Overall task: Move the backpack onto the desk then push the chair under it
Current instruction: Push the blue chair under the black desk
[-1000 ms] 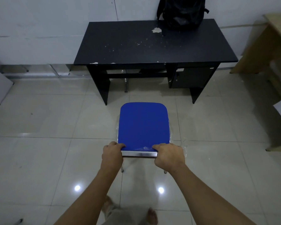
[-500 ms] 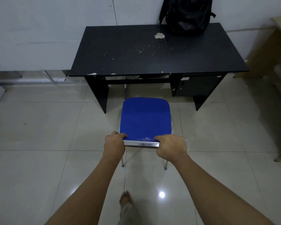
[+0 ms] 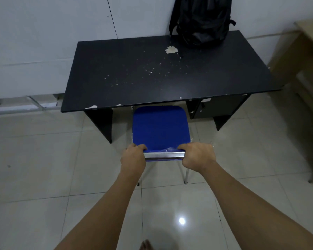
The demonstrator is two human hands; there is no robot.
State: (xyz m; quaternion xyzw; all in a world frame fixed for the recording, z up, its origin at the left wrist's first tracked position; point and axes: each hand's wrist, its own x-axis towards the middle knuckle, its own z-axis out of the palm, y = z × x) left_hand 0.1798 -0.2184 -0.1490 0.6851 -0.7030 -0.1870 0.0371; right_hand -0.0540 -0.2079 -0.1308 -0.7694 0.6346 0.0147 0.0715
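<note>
A black backpack [image 3: 202,20] stands upright at the back right of the black desk [image 3: 143,82], leaning against the wall. A chair with a blue seat [image 3: 160,129] stands in front of the desk, its far edge just at the desk's front edge, between the left leg panel and the right drawer unit. My left hand [image 3: 133,158] grips the left end of the chair's metal top rail. My right hand [image 3: 197,156] grips the right end of the same rail.
A light wooden table [image 3: 309,56] stands at the right, close to the desk's end. The desk's drawer unit [image 3: 211,107] sits right of the chair, its left leg panel [image 3: 101,123] on the other side. White panels lie on the tiled floor at the left wall.
With both hands holding the rail, the chair has slid forward across the floor to the desk's front edge. I have stepped closer to the desk.
</note>
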